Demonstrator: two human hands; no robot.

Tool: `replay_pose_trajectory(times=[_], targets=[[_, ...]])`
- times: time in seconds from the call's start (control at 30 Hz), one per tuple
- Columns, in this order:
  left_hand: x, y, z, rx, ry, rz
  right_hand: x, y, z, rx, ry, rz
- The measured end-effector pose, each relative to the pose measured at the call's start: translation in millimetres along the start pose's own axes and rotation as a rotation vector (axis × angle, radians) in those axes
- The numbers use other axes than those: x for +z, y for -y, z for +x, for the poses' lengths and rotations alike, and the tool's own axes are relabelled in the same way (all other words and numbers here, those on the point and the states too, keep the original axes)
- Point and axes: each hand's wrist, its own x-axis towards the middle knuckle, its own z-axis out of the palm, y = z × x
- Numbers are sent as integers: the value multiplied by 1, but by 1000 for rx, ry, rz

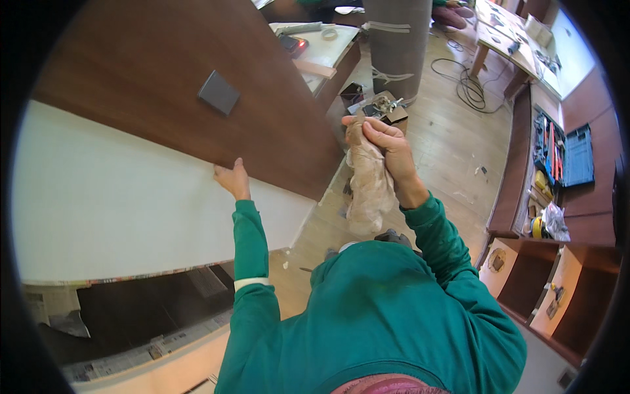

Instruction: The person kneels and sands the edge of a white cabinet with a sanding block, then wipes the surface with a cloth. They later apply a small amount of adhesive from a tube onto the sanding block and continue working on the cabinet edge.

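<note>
Between the thumb and fingers of my right hand (388, 144) hangs a crumpled, stained off-white rag (369, 187), gripped by its upper end. The rest of it droops in front of my body. My left hand (232, 179) is at the lower edge of a large brown wood panel (151, 85). Its thumb and fingers are spread apart against that edge. A dark grey square piece (218, 92) sits on the panel, above my left hand. Below the panel runs a smooth white surface (131, 197).
A grey column (396, 46) stands ahead, with an open cardboard box (394, 117) at its foot. A white-topped table (328, 49) adjoins the panel. Black cable (469, 85) lies on the floor. On the right are a blue toolbox (577, 154) and open cabinets (525, 272). Another person (451, 14) is far off.
</note>
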Motion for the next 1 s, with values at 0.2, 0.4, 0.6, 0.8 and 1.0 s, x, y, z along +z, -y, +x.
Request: replay_pose_trajectory(times=[0.2, 0.4, 0.6, 0.8, 1.0], targets=[[24, 44, 1, -82, 34, 65, -48, -9, 7, 66, -65, 42], [-2, 44, 9, 71, -102, -29, -84, -51, -4, 196, -258, 55], [-81, -36, 60, 155, -111, 265, -83, -103, -2, 310, -270, 174], [-122, -60, 105, 415, 186, 529, -35, -146, 11, 333, -154, 140], [-190, -139, 172, 510, 222, 410, 48, -191, 41, 311, -80, -9]])
